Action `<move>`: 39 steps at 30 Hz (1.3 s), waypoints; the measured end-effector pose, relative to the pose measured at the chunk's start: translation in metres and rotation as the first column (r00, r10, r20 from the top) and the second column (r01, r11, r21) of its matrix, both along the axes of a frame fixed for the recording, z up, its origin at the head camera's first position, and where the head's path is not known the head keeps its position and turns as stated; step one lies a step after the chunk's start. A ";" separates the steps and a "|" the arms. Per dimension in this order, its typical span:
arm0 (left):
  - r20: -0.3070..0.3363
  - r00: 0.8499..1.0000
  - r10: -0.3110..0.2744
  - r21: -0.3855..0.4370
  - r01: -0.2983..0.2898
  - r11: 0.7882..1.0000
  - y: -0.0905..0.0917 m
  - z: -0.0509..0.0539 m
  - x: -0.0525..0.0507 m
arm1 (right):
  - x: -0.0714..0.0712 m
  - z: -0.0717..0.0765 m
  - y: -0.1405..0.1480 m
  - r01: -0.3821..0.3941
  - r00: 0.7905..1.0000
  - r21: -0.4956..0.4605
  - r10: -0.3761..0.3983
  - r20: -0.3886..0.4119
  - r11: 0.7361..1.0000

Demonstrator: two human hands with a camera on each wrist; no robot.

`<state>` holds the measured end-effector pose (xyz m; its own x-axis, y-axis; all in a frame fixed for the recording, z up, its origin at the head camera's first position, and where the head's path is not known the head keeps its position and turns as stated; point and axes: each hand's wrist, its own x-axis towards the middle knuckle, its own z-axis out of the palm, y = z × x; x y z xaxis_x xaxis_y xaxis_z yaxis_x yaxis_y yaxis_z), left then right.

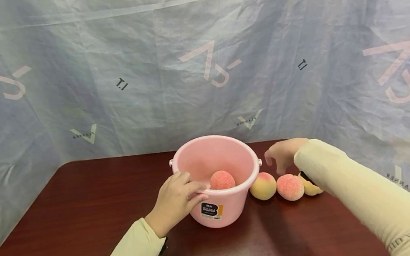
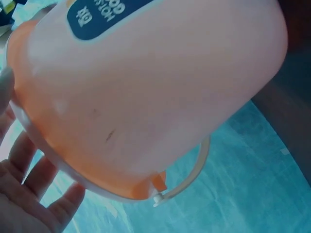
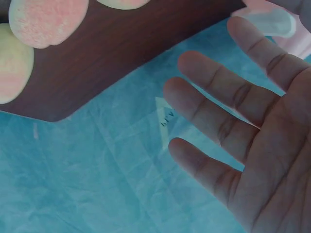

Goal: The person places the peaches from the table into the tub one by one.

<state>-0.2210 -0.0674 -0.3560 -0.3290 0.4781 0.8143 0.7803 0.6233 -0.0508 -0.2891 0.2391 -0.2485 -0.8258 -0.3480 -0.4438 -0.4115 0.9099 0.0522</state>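
Note:
A pink plastic bucket (image 1: 236, 203) stands upright on the table, with a reddish-pink peach (image 1: 222, 180) inside. My left hand (image 1: 178, 200) grips the near left part of its rim, thumb outside and fingers over the edge. To the right of the bucket sit a yellow peach with a pink blush (image 1: 263, 186), a pink peach (image 1: 290, 187) and a yellow fruit (image 1: 310, 186) partly hidden by my right sleeve. Above these fruits hovers my right hand (image 1: 284, 153). Its fingers spread apart in the right wrist view, and the palm (image 3: 286, 160) holds nothing.
The dark red-brown table (image 1: 83, 217) ends at a back edge just behind the bucket. Grey-blue printed sheeting (image 1: 132, 68) hangs behind and at both sides. A pale handle (image 2: 199, 162) hangs from the bucket in the left wrist view.

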 end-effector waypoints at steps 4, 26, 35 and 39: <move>0.031 0.999 -0.006 -0.003 0.006 1.000 0.000 0.001 0.000 | -0.001 -0.009 0.002 0.004 1.000 0.003 -0.004 0.013 1.000; 0.070 0.998 0.004 -0.049 -0.001 0.999 0.002 0.004 0.001 | -0.019 -0.054 0.000 -0.041 0.999 -0.075 0.040 -0.026 0.996; 0.081 0.997 0.009 -0.054 -0.005 0.999 0.004 0.005 0.000 | -0.025 -0.066 0.008 -0.081 0.993 -0.081 0.073 -0.098 0.993; 0.085 0.996 0.009 -0.048 -0.005 0.999 0.005 0.002 0.001 | -0.026 -0.077 0.011 -0.100 0.987 -0.115 0.085 -0.134 0.988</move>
